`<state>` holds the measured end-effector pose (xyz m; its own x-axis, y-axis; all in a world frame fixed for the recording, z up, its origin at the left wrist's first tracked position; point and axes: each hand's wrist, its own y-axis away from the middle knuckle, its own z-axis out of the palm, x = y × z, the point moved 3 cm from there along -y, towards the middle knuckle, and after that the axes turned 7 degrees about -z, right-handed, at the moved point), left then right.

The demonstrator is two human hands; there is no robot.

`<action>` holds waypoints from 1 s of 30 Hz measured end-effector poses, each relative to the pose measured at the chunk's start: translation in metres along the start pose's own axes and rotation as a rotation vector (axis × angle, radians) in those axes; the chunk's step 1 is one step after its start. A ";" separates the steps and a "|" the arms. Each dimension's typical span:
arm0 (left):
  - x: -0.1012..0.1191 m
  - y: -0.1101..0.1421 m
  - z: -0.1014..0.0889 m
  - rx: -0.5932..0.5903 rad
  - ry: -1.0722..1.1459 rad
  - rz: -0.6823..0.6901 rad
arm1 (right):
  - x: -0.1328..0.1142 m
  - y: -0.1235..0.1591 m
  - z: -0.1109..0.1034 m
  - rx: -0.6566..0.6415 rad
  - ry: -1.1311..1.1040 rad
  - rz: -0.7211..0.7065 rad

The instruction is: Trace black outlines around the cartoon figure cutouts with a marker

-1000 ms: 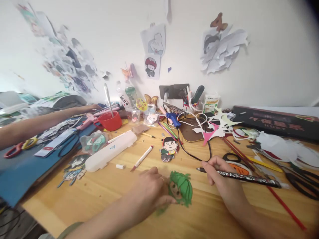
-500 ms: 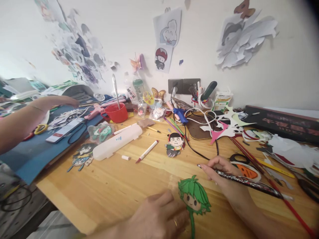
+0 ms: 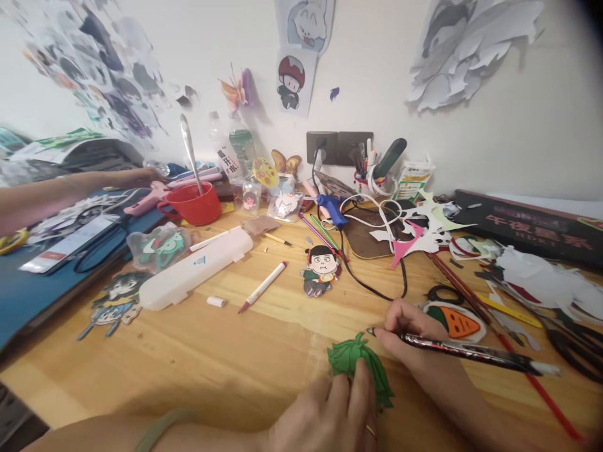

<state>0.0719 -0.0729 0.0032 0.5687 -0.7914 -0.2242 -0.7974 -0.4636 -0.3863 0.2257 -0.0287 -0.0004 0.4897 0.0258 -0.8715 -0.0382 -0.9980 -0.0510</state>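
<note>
A green-haired cut-out figure (image 3: 351,356) lies on the wooden table at the front middle. My left hand (image 3: 330,408), a ring on one finger, rests over the figure with its fingers close together and pressed on it. The figure's face and stem are mostly hidden beneath. My right hand (image 3: 414,333) grips a pen (image 3: 466,351) with a dark patterned barrel. The pen's tip is close to the top of the green hair; contact cannot be made out. Beside my right hand lies a carrot cut-out (image 3: 459,321).
Another person's arm (image 3: 61,191) reaches in from the left. Around are an uncapped marker (image 3: 262,287), its cap (image 3: 217,302), a pencil case (image 3: 198,267), a red mug (image 3: 195,204) with a spoon, a black-haired cut-out (image 3: 321,270), a blue glue gun (image 3: 331,209) and scissors (image 3: 572,351).
My left hand has moved from beside the green-haired figure onto it. The pen tip is now nearer the figure's hair. The view has shifted, and the other person's arm sits further left.
</note>
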 end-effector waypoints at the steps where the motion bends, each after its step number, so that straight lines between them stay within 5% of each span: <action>1: 0.001 -0.001 0.001 0.018 -0.004 0.007 | 0.001 0.000 -0.001 -0.007 0.019 0.000; 9: -0.002 -0.002 0.004 -0.082 0.074 -0.025 | 0.005 0.003 0.001 -0.072 0.132 -0.065; 30: -0.004 -0.005 0.001 0.013 0.072 -0.007 | 0.011 -0.006 0.001 -0.074 0.174 0.028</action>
<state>0.0738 -0.0667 0.0054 0.5582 -0.8147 -0.1569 -0.7903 -0.4644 -0.3998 0.2299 -0.0223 -0.0100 0.6332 -0.0058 -0.7740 0.0072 -0.9999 0.0134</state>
